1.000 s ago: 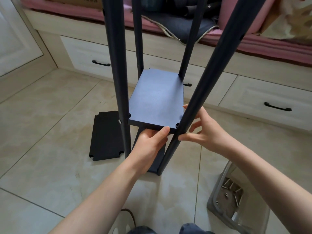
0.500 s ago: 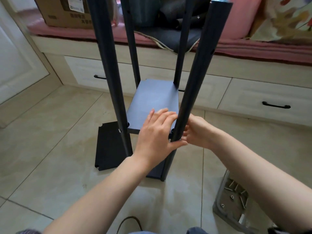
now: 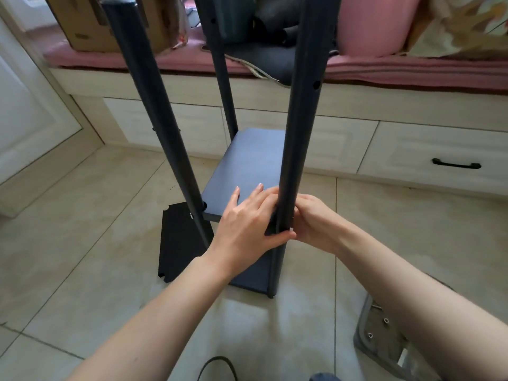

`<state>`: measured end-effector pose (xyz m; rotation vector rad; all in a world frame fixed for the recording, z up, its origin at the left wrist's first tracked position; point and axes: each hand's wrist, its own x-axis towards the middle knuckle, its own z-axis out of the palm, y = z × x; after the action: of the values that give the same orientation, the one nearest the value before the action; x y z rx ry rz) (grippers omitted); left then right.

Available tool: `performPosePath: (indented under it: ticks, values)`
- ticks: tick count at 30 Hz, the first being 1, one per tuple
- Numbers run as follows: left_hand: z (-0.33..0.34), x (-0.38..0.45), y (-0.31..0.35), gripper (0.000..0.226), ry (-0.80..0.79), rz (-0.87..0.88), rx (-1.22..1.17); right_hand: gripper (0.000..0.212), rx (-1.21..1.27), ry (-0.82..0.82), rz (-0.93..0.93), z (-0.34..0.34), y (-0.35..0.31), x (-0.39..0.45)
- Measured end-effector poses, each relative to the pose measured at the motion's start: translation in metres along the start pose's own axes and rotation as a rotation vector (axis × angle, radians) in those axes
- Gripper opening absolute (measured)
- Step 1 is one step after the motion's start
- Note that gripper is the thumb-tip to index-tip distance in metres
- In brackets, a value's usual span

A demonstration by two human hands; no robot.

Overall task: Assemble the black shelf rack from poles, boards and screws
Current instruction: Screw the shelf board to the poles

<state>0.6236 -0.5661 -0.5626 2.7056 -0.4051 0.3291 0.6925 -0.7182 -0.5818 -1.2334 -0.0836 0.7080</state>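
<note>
Large beige floor tiles with thin dark grout lines cover the ground; a pale wooden built-in bench runs across the back, its drawers fitted with black handles; a pink cushion tops it, bearing a cardboard box; a white panelled door stands at left; soft daylight.

Home bedroom: pink-cushioned window seat, drawers beneath, tiled floor.

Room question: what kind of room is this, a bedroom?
Probably a bedroom or similar home room: a pink cushioned bench with drawers underneath, a pink pillow and a tiled floor.
</note>
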Motion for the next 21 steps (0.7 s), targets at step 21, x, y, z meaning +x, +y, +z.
performPosePath:
  ticks: [21]
  values:
    - [0.009, 0.003, 0.000, 0.083, -0.108, 0.039, 0.360, 0.024, -0.069, 0.274, 0.161, -0.080, 0.027, -0.096]
